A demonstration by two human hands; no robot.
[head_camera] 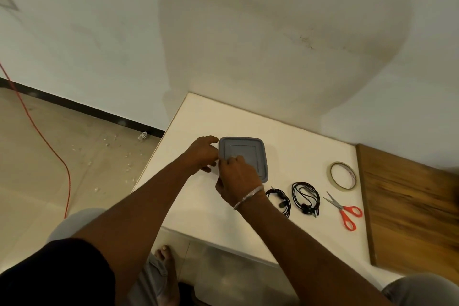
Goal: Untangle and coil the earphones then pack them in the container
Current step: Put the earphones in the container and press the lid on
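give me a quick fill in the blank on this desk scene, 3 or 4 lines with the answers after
1. Both hands, the left hand and the right hand, are on the grey ____ of the container.
2. The scissors have ____ handles.
3. The number of black earphone bundles lying on the table is ____.
4. The roll of tape lies on the far side of the ____.

Missing words: lid; red; two; scissors

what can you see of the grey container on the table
The square grey plastic container with rounded corners sits flat on the white table, its matching lid on, showing a raised rim and a recessed square panel. The left hand grips its left edge; the right hand rests over its near-left corner, hiding that part. Its contents cannot be seen.
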